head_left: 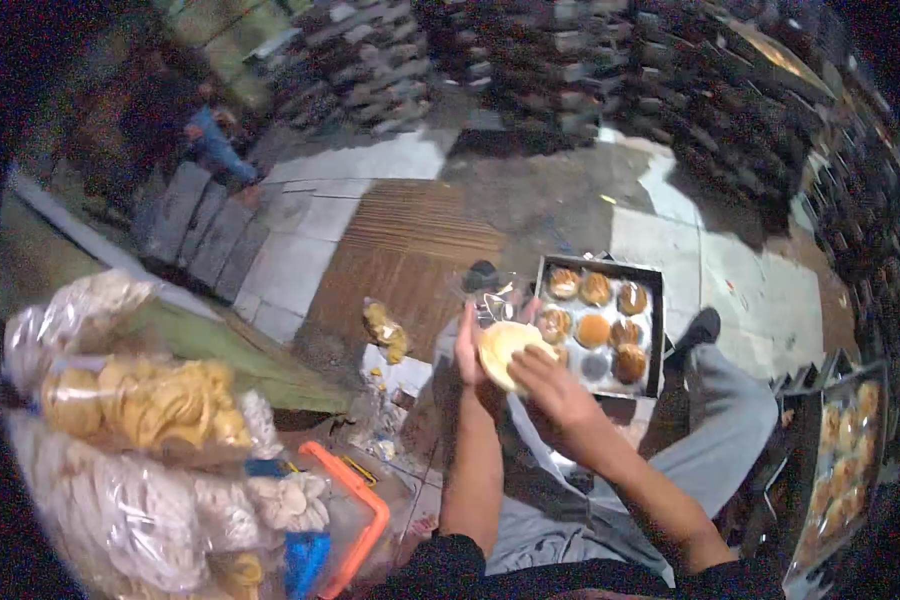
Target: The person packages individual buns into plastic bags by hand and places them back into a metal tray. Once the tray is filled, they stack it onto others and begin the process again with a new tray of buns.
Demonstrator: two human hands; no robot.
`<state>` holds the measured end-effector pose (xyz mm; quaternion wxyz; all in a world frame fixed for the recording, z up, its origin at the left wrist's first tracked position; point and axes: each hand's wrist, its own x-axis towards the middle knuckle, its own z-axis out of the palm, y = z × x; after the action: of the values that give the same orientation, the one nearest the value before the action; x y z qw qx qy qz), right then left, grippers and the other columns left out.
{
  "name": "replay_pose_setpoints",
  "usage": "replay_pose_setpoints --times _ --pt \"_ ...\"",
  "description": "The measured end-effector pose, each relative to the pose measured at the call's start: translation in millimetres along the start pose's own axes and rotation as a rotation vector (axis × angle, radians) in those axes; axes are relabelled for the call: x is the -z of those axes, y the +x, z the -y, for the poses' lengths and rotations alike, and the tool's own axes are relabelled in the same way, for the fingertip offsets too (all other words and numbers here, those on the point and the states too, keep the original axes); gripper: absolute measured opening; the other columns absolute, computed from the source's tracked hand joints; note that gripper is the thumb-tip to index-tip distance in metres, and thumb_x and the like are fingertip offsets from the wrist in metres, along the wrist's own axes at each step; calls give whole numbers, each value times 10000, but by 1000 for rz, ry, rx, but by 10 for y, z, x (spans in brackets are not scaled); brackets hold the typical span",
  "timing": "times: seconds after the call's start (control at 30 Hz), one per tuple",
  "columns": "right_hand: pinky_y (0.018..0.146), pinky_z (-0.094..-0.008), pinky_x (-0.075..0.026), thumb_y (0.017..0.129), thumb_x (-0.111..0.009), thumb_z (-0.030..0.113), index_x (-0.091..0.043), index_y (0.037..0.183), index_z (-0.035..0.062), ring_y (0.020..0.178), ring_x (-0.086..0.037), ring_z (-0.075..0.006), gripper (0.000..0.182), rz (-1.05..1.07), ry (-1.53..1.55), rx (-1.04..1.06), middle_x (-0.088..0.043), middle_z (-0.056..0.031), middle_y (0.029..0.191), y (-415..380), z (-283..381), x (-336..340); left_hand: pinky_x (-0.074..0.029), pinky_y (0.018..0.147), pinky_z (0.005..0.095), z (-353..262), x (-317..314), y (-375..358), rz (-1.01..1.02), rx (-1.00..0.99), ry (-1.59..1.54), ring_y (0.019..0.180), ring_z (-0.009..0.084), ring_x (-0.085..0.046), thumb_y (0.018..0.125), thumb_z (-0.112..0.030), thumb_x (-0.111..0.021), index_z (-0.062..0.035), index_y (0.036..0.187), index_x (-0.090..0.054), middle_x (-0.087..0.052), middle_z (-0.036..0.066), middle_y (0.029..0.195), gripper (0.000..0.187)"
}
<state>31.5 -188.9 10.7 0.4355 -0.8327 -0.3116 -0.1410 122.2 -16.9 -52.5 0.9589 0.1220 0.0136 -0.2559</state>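
Note:
A round, pale yellow piece that looks like bread or dough (511, 352) is held up between my two hands, above my lap. My left hand (467, 348) grips its left edge, with the fingers pointing up. Across its right side lies my right hand (552, 388), its fingers bent onto the surface. Just beyond, a dark-rimmed square tray (656, 330) on the floor holds several browned round buns (595, 330). My hands hide part of the tray's near left side.
Bagged yellow and pale bread (150, 400) fills the left. An orange frame (370, 520) stands near it. A small bag (384, 330) lies on the floor. Another filled tray (842, 460) is at right. A person's blue-clothed part (218, 145) shows upper left.

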Motion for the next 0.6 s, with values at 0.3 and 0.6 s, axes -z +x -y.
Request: replay_pose_setpoints --times 0.3,0.6 --pt "1157 -456 -366 900 -644 -7 -493 1450 28 1431 -404 -428 571 9 -8 -216 -450 -253 1508 -75 -458 -321 -466 1014 334 873 272 92 -503 -453 415 1176 202 -586 1076 -456 -433 -22 1366 -544 -608 101 1287 534" --pt "804 -373 -528 942 -655 117 -670 1007 -7 925 -667 -256 140 -6 227 -687 -689 -150 931 -140 -225 -94 -566 898 401 984 357 311 -282 -218 137 1077 269 -672 1043 -504 -471 -25 1406 -501 -653 131 1246 602"
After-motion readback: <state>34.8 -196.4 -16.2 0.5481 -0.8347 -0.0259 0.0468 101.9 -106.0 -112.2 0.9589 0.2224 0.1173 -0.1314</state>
